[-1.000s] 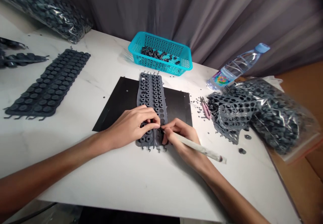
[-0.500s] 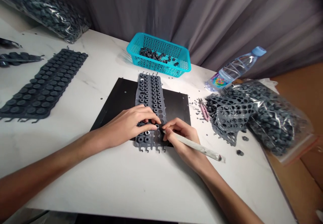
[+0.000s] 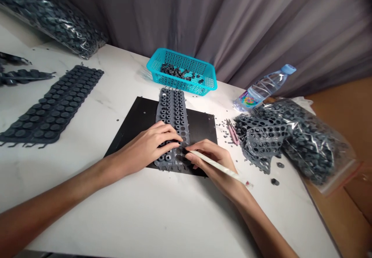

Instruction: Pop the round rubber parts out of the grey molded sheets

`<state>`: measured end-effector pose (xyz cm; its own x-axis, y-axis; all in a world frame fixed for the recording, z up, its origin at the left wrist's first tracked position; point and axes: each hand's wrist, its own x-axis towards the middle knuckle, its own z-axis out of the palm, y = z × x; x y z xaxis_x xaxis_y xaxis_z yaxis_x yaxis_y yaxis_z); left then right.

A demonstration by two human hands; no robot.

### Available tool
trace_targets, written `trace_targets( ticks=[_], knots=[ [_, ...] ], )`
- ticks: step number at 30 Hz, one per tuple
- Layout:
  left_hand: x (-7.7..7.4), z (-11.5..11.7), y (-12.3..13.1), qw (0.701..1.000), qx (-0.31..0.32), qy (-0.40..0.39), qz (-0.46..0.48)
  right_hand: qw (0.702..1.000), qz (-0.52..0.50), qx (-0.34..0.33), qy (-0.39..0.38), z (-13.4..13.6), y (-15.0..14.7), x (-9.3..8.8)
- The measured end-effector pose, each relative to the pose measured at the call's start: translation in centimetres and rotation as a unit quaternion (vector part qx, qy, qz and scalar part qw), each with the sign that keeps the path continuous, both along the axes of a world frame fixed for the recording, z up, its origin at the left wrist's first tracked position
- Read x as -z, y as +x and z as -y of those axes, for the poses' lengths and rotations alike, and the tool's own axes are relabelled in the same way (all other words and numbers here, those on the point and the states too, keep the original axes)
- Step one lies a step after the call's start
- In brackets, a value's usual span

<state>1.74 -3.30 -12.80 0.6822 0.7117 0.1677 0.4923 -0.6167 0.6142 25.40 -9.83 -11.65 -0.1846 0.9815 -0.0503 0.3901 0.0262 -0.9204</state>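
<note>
A long dark grey rubber sheet [image 3: 179,112] with rows of ring-shaped parts and some bare holes lies across a black mat [image 3: 128,130]. My left hand [image 3: 155,139] rests over the lower left of the sheet, its fingers bent, with a gap between thumb and index finger. Pinched in my right hand [image 3: 213,155] is a slim white pen-like stick [image 3: 222,167]. Its back end points down and right; its front end is hidden by my fingers close to the holes at the sheet's lower right.
A turquoise basket [image 3: 215,81] holding small dark pieces stands behind the mat. Right are pink thread snips [image 3: 232,132], perforated rubber sheets [image 3: 263,143], a plastic bottle [image 3: 266,87] and a filled clear bag [image 3: 314,145]. Left lie a studded sheet [image 3: 55,106] and another full bag [image 3: 58,21].
The view has shifted slightly, so the table things sit lower. My right hand and the stick have moved a little over the sheet's lower right; the gap between left thumb and index finger is narrower.
</note>
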Motion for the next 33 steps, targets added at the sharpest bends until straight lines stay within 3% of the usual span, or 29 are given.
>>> trace_targets(
  ticks=[5, 9, 13, 33],
  knots=[
    [-0.1, 0.2, 0.1, 1.000, -0.003, 0.018, 0.004, 0.999, -0.033, 0.028, -0.020, -0.1, -0.3, -0.3],
    [0.1, 0.3, 0.2, 1.000, -0.003, 0.024, 0.009, 0.990, -0.108, 0.070, -0.061, -0.1, -1.2, 0.5],
    [0.2, 0.3, 0.4, 1.000, -0.011, 0.010, 0.020, 0.985, -0.143, 0.069, -0.064, 0.0, -2.0, 1.4],
    [0.8, 0.4, 0.3, 0.999, -0.005, -0.013, 0.041, 0.988, -0.132, 0.066, -0.050, 0.1, -2.0, 1.8]
  ],
)
